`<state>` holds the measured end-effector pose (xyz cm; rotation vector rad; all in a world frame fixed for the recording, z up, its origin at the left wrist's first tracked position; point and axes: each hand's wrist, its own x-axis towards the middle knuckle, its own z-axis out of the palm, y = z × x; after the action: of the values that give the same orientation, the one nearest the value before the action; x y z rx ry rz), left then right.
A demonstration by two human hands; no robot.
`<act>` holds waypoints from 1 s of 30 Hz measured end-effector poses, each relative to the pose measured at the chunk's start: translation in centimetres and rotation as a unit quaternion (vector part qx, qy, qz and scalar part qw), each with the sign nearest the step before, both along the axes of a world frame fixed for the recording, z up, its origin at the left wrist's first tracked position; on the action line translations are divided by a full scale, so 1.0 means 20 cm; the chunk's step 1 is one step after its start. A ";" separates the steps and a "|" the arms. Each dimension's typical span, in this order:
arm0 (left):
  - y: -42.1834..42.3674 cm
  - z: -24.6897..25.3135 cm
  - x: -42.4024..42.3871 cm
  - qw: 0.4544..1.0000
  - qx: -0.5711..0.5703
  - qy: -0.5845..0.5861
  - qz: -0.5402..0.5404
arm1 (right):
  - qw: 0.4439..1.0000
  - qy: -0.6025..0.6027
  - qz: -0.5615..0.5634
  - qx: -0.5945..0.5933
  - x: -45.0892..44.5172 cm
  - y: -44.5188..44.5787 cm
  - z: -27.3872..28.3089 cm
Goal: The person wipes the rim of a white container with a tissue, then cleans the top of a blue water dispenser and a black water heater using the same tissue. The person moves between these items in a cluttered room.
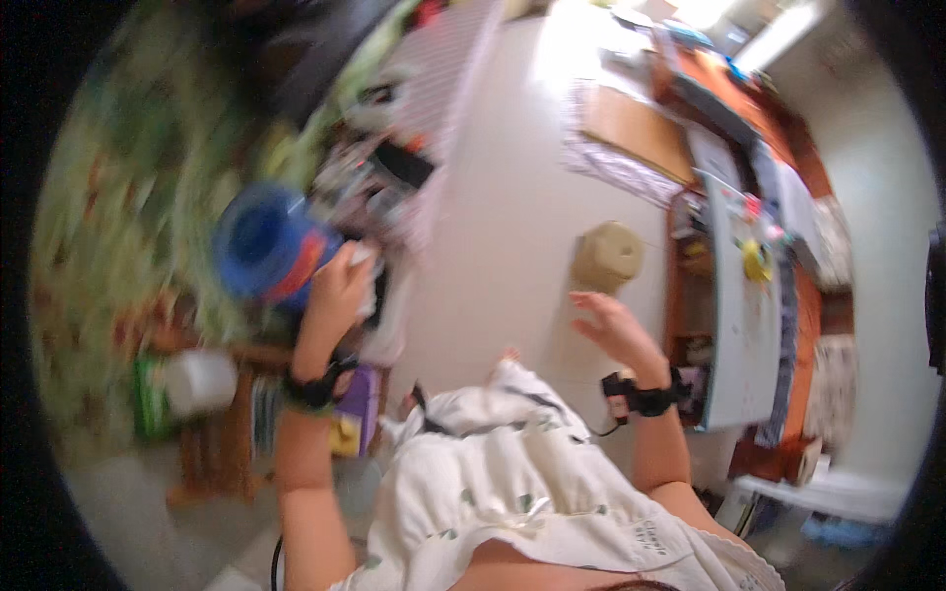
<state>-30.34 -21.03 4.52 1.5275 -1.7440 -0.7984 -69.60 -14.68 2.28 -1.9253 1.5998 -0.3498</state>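
On the left, my left hand (pixel 336 292) has its fingers curled against a crumpled white item (pixel 367 284), perhaps a tissue or cloth. Right beside that hand is a blue plastic container (pixel 259 240) with a red band and a dark round opening. Blur hides whether the hand touches it. My right hand (pixel 610 329) hangs over the floor with nothing in it, its fingers apart. Just beyond its fingertips in the picture stands a small beige stool (pixel 612 255). Each wrist wears a black strap with a device.
Cluttered small things, a dark flat object (pixel 401 164) among them, lie along a pinkish cloth edge. A wooden stand (pixel 214 443) is at lower left, with a white roll (pixel 199 380) near its top. Rightward are a light-topped table (pixel 743 354) and a wooden board (pixel 632 133).
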 end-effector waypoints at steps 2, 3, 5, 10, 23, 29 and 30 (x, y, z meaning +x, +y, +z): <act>-0.14 -0.04 -0.24 0.993 -0.036 -0.084 -0.078 | 0.999 0.024 -0.019 -0.039 -0.22 0.03 -0.13; -0.18 -0.07 -0.29 0.989 -0.042 -0.071 -0.119 | 0.997 -0.018 -0.019 -0.079 -0.30 0.02 -0.17; -0.23 -0.16 -0.53 0.979 0.016 -0.099 -0.178 | 0.995 0.016 -0.065 -0.071 -0.46 0.04 -0.20; -0.24 -0.55 -1.02 0.941 0.068 -0.080 -0.320 | 0.966 0.014 -0.213 -0.148 -0.99 0.15 -0.30; -1.10 -0.66 -2.42 0.915 0.131 0.027 -0.382 | 0.858 -0.064 -0.510 -0.020 -1.81 0.20 -0.34; -1.40 -0.64 -3.09 0.895 0.134 0.030 -0.424 | 0.813 -0.130 -0.568 0.004 -2.36 0.03 -0.35; -1.44 -0.64 -3.20 0.894 0.137 0.016 -0.426 | 0.819 -0.134 -0.558 0.015 -2.47 -0.01 -0.36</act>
<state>-94.25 -49.79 -8.31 0.8286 -2.3649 -1.5326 -118.97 -14.80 -4.85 -0.6358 2.3247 -0.9852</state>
